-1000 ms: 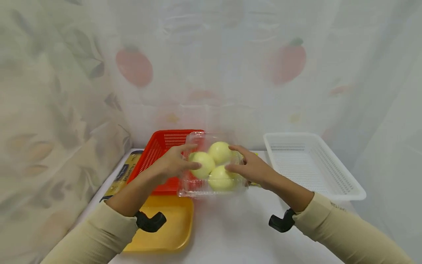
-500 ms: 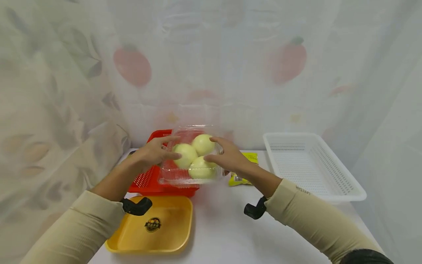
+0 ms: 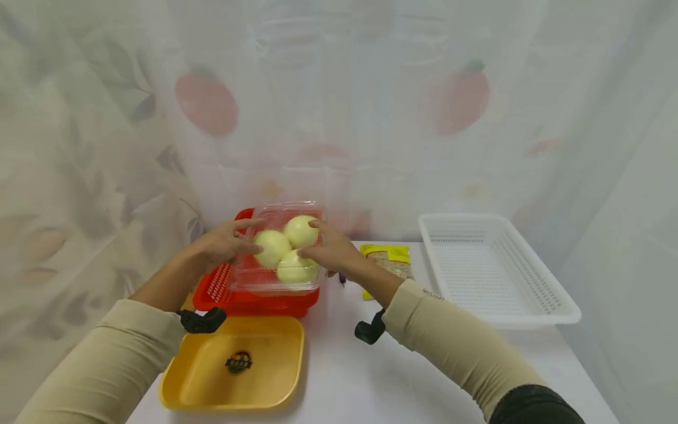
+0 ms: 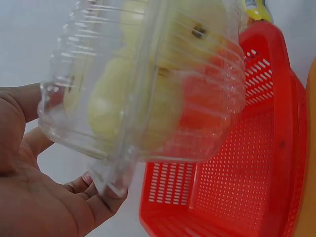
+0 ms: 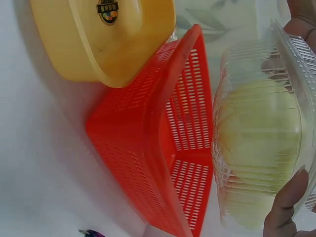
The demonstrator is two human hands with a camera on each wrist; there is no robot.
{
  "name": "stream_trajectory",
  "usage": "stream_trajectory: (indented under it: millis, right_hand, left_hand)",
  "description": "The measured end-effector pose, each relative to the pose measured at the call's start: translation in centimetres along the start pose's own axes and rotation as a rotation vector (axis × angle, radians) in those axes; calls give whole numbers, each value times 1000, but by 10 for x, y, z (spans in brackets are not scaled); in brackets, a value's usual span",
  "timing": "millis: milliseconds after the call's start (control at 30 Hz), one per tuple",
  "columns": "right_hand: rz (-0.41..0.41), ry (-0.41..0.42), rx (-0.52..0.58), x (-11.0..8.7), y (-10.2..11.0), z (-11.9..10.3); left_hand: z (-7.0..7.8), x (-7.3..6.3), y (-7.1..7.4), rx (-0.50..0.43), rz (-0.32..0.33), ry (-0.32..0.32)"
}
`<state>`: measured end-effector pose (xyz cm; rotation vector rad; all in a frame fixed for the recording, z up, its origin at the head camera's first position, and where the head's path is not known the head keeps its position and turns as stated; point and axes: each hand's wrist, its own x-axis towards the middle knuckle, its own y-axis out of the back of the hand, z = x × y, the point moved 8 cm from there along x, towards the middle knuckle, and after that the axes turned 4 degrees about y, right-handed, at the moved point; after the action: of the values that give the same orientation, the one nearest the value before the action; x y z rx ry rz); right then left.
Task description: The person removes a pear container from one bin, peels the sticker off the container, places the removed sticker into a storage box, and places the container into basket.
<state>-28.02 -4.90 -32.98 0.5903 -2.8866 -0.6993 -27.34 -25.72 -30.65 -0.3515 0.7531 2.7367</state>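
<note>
Both hands hold a clear plastic clamshell box (image 3: 253, 278) above the red basket (image 3: 265, 304). Three round, pale yellow-green fruits (image 3: 272, 248) sit inside it; in the left wrist view one fruit (image 4: 197, 34) shows a dark stem hollow. My left hand (image 3: 219, 241) grips the box by its left side, thumb on top and fingers at the rim. On the opposite side my right hand (image 3: 336, 250) grips it the same way, some fingers hidden beneath. The right wrist view shows the box (image 5: 256, 138) over the basket's opening (image 5: 190, 123).
A yellow tray (image 3: 212, 377) with a dark round label stands in front of the red basket. To the right are a yellow packet (image 3: 399, 254), a small dark purple thing (image 3: 342, 279) and a white basket (image 3: 492, 271). Patterned curtains (image 3: 339, 118) close off the back and sides.
Both hands have carried the box of fruit leftward, from the middle of the table to over the red basket. The yellow packet and the purple thing have come into sight.
</note>
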Motion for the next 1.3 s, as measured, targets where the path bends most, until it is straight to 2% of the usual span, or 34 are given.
stream_trajectory:
  millis: [267, 500, 600, 767, 1000, 1133, 1300]
  right_hand:
    - [18, -13, 3, 18, -16, 8]
    - [1, -34, 33, 25, -32, 15]
    - [-4, -42, 42, 27, -39, 17]
    - [-4, -65, -19, 32, -52, 21]
    - [14, -118, -12, 38, -67, 26]
    - [22, -155, -20, 38, -73, 32]
    - [15, -149, -39, 38, -75, 33]
  left_hand:
    - [-20, 11, 8, -19, 10, 10]
    - [-38, 16, 16, 11, 49, 19]
    - [-46, 16, 18, 33, 70, 34]
    - [-62, 17, 20, 25, 88, 71]
    - [-84, 19, 22, -50, 91, 134]
    - [-91, 20, 23, -48, 111, 155]
    - [-96, 21, 21, -6, 129, 149]
